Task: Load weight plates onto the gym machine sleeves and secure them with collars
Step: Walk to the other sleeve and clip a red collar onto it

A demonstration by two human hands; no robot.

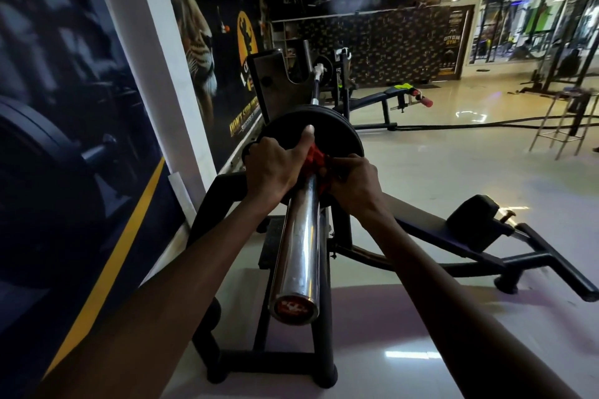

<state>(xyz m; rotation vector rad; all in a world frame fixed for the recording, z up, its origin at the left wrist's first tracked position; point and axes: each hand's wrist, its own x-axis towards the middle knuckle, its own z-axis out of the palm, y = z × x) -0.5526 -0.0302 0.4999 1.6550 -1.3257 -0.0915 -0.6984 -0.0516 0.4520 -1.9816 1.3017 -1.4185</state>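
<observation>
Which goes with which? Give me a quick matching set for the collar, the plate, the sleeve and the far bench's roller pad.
Column 1:
1. collar
2. weight plate
3. sleeve
4. roller pad

Column 2:
A. bare chrome, pointing at the camera
B. black, against the collar
C. red, on the far bench
D. red, gripped by left hand and right hand

Pairs: 1-D, 2-B, 3-A, 4-C
</observation>
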